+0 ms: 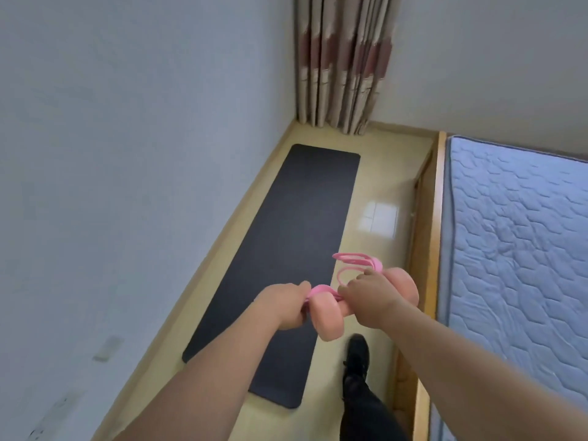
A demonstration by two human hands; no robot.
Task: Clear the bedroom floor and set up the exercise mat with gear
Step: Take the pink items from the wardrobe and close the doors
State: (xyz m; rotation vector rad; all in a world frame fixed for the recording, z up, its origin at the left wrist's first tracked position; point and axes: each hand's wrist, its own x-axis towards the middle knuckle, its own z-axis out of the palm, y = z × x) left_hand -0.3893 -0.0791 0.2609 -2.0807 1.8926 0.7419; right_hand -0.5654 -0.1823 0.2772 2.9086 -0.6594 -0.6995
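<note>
A dark grey exercise mat [286, 259] lies unrolled on the beige floor along the left wall. Above its near right edge my right hand [370, 299] grips the bar of a peach-coloured dumbbell [327, 319], whose two round ends stick out on either side of the hand. Looped pink resistance bands [356, 261] hang with the dumbbell and stretch across to my left hand [284, 305], which pinches their near end. Both hands are held at about waist height over the floor.
A bed with a bare blue quilted mattress [521, 265] in a wooden frame [429, 249] fills the right side. Patterned curtains [343, 62] hang in the far corner. My black shoe and trouser leg [358, 377] stand on the floor strip between mat and bed.
</note>
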